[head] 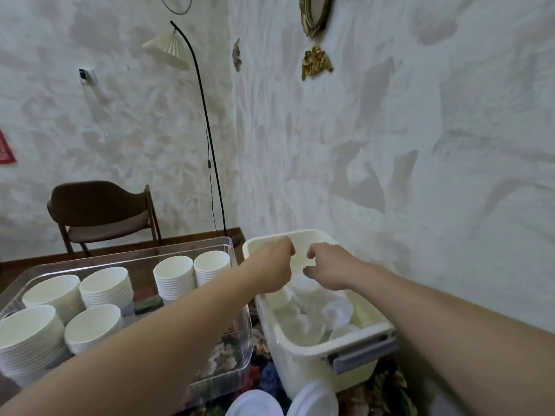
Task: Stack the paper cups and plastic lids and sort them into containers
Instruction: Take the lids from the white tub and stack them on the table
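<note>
A cream plastic bin (pixel 312 352) with a grey handle stands at the right and holds several translucent plastic lids (pixel 333 313). Both my hands reach over its far end. My left hand (pixel 271 265) and my right hand (pixel 327 267) are curled around a stack of clear lids (pixel 300 285) between them, which is hard to make out. To the left, a clear plastic container (pixel 240 334) holds several stacks of white paper cups (pixel 174 279). Two more stacks of lids (pixel 255 403) lie at the bottom edge.
The containers sit on a floral-patterned cloth (pixel 258 376). The textured wall (pixel 420 175) runs close along the right of the cream bin. A brown chair (pixel 102 211) and a floor lamp (pixel 207 130) stand behind the table.
</note>
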